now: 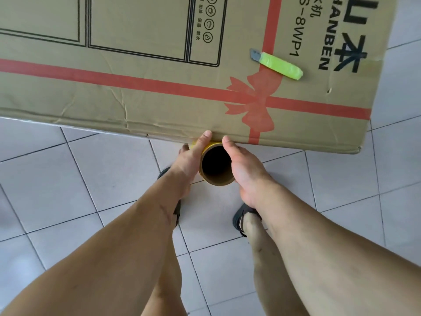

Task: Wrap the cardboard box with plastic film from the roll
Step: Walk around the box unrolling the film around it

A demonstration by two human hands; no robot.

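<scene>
A large brown cardboard box (145,92) with a printed red ribbon and bow fills the upper part of the view. Against its near side stands the roll (218,181), seen end-on as a brown cardboard tube with a dark hollow core. My left hand (193,158) grips the roll's left side, thumb tip touching the box's top edge. My right hand (243,169) holds the right side, its thumb also at that edge. The film itself is hard to make out; most of the roll is hidden below the box edge.
A utility knife (278,63) with a bright green handle lies on top of the box near the bow. The floor (68,179) is light grey tile. My feet in dark sandals (241,218) stand just below the roll.
</scene>
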